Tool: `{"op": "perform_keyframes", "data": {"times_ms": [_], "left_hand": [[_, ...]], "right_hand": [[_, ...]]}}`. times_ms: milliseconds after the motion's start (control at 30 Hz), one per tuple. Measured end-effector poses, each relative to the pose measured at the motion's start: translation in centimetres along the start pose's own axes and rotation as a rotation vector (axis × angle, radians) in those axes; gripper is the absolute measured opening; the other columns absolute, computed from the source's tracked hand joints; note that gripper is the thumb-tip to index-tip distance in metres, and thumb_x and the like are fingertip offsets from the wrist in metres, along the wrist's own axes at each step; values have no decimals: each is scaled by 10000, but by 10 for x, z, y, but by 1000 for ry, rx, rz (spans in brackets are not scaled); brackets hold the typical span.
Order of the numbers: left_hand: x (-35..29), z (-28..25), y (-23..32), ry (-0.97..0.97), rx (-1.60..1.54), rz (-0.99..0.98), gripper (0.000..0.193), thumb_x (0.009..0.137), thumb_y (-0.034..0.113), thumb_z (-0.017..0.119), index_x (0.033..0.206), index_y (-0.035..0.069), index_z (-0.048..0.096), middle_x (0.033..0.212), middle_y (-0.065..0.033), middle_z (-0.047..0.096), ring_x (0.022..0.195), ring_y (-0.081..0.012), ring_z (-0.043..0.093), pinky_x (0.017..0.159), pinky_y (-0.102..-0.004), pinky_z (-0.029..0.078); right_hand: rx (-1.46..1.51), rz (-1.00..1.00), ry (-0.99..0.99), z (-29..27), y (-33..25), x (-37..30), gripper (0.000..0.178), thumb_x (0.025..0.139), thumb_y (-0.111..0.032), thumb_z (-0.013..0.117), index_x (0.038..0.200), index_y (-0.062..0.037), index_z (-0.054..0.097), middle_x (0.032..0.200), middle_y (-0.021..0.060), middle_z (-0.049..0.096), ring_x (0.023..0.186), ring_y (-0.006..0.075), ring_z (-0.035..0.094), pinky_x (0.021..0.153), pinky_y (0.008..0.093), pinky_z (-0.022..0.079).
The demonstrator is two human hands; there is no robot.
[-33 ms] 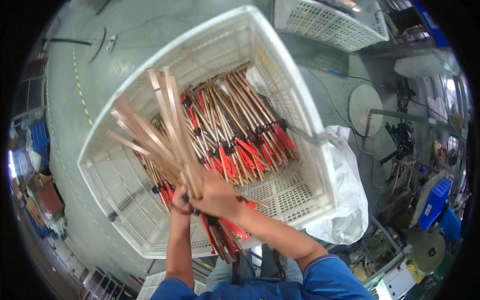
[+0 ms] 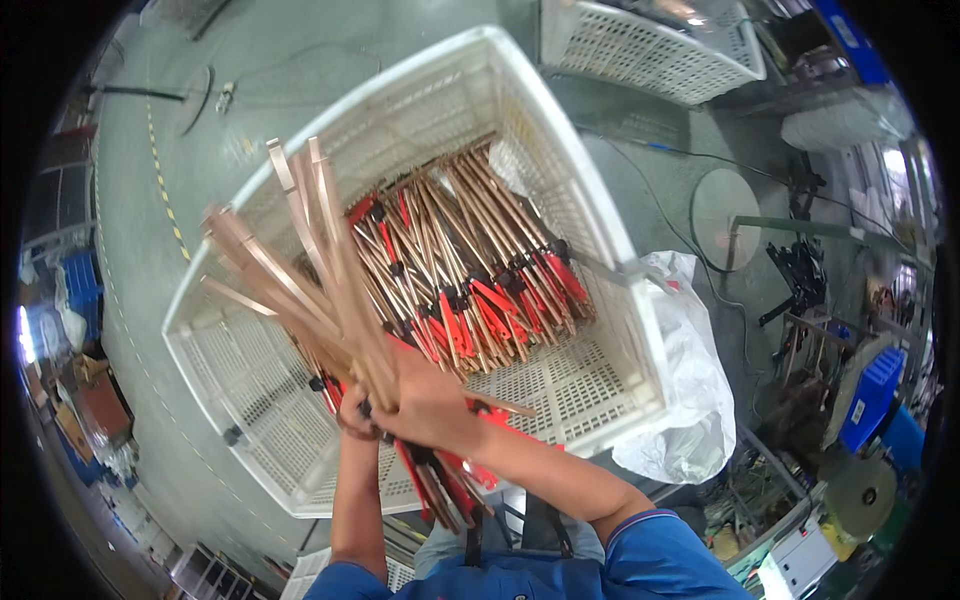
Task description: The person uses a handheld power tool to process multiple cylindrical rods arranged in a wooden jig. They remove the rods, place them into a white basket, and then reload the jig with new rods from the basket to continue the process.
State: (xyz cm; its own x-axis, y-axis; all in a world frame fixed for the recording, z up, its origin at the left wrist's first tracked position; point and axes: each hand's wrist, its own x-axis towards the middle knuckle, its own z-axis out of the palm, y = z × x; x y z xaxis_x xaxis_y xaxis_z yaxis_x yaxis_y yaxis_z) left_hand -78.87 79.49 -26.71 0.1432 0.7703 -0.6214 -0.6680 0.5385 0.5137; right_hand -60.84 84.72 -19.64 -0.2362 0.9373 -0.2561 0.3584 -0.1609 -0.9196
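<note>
Both of my hands grip a fanned bundle of copper-coloured metal bars (image 2: 335,270) with red and black fittings at the lower end. My left hand (image 2: 358,412) is closed on the left side of the bundle; my right hand (image 2: 432,400) wraps round it from the right, its fingers partly hidden. The long ends fan up and left over a large white perforated plastic basket (image 2: 590,170). Its near rim lies below my hands. Many similar copper-coloured bars (image 2: 430,240) with red and black parts lie inside, and a few more (image 2: 325,385) lie left of my hands.
A white plastic bag (image 2: 690,400) lies against the basket's right side. Another white basket (image 2: 655,45) stands beyond it. To the right are a round plate (image 2: 728,220) with a metal bar, cables on the floor, and blue bins (image 2: 872,400).
The bundle's upper ends have swung slightly left, with both hands still closed on it. My view has shifted a little; the bars in the basket look unchanged.
</note>
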Motion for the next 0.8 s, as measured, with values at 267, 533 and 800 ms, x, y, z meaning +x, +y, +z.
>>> {"op": "perform_keyframes", "data": {"times_ms": [267, 533, 800], "left_hand": [[-125, 124, 55, -270, 91, 57, 792, 722, 203, 784, 1384, 46, 379, 1326, -116, 516, 1198, -284, 527, 1053, -419, 412], [-231, 284, -68, -754, 258, -453, 609, 865, 304, 646, 1369, 49, 419, 1297, -114, 545, 1190, -279, 531, 1015, -432, 427], [-440, 281, -278, -1026, 626, -1074, 599, 827, 285, 712, 1299, 36, 440, 1130, -93, 588, 977, -239, 619, 809, -364, 535]], "right_hand": [[-103, -120, -17, -107, -157, -119, 735, 713, -344, 689, 1296, 7, 410, 1067, 210, 567, 1010, 379, 567, 852, 463, 481], [-163, 99, 353, -212, -194, -371, 722, 668, -344, 709, 1260, -33, 437, 1108, 212, 586, 1008, 381, 581, 867, 425, 476], [324, 258, 747, -129, -126, -720, 674, 679, -285, 760, 1196, 20, 453, 954, 122, 642, 833, 173, 604, 750, 313, 506]]}}
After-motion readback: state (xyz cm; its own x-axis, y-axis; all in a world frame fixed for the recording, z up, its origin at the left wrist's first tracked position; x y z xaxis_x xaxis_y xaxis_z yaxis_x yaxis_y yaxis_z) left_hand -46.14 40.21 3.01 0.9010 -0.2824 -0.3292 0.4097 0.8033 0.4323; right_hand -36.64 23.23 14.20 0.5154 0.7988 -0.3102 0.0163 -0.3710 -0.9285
